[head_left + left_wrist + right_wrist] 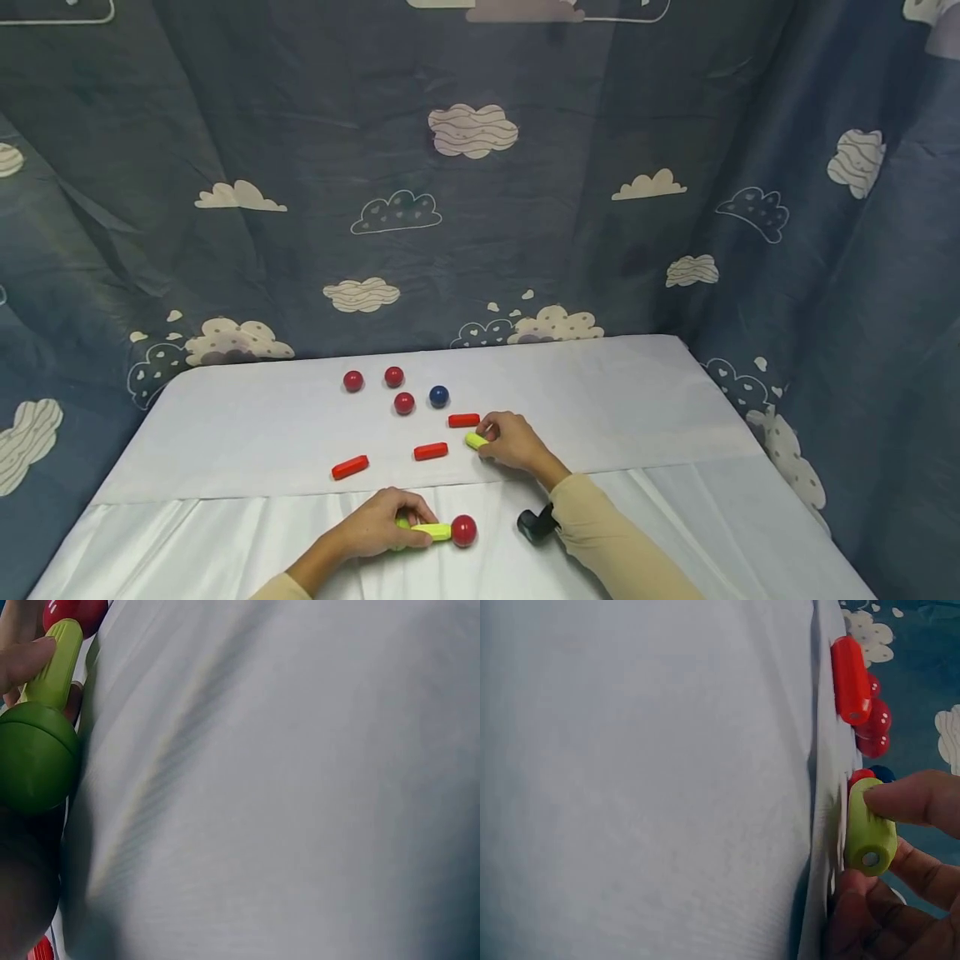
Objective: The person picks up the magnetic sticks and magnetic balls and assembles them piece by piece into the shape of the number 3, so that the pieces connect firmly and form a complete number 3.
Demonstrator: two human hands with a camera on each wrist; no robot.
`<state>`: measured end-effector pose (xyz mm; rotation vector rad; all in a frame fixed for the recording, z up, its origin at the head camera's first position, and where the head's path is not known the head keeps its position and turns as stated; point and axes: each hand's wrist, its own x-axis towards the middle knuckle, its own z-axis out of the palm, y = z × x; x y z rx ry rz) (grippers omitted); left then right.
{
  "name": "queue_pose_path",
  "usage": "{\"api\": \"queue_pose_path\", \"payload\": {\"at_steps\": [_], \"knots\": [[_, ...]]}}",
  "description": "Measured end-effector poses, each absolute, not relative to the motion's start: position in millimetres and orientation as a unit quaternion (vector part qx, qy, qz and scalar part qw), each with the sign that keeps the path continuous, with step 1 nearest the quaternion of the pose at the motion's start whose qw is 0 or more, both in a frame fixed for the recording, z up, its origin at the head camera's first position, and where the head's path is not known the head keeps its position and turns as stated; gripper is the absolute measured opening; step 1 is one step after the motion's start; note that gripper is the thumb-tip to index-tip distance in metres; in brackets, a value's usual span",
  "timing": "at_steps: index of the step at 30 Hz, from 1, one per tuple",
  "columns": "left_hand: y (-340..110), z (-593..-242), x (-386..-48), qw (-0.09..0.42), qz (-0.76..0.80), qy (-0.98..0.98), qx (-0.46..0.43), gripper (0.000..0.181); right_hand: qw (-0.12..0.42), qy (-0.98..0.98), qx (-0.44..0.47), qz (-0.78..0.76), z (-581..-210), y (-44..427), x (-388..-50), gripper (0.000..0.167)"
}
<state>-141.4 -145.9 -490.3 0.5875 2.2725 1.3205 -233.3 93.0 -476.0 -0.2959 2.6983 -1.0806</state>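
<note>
Near the front of the table my left hand (378, 527) grips a yellow-green magnetic rod (435, 532). At the rod's right end sits a red ball (463, 531). The left wrist view shows a green ball (39, 759) against its other end, mostly hidden by the hand in the head view. Farther forward and to the right, my right hand (513, 442) pinches a second yellow-green rod (870, 825) between thumb and fingers. A round silvery spot shows on that rod's near end. Just beyond it lies a red rod (463, 420).
Two more red rods, one in the middle (431, 451) and one farther left (350, 467), lie on the white cloth. Behind them are a blue ball (438, 397) and three red balls (404, 403). A black object (532, 527) is beside the right sleeve. A cloud-patterned curtain (525, 250) hangs behind.
</note>
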Motion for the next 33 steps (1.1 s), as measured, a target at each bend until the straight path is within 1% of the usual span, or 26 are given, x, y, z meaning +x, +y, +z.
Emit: {"api": "queue_pose_path", "payload": {"at_steps": [6,12,15,24,33], "knots": [[-143.3,-488.9,-140.6,0.223,0.474,0.825,0.213,0.013,0.121,0.902,-0.107,-0.399,-472.8,99.3,-226.6,0.026],[-143.6,-489.2,-140.4,0.220,0.471,0.826,0.220,0.013,0.149,0.864,-0.122,-0.466,-471.5,104.4,-219.3,0.040],[-143.8,-489.5,-140.3,0.221,0.472,0.825,0.219,0.013,0.164,0.832,-0.120,-0.516,-472.9,106.1,-216.6,0.043],[-145.1,-488.5,-138.6,0.226,0.471,0.825,0.216,0.013,0.204,0.784,-0.108,-0.576,-480.2,104.1,-209.5,0.037],[-143.8,-488.8,-140.8,0.226,0.470,0.824,0.221,0.013,0.220,0.775,-0.120,-0.580,-483.7,99.2,-204.1,0.034]]}}
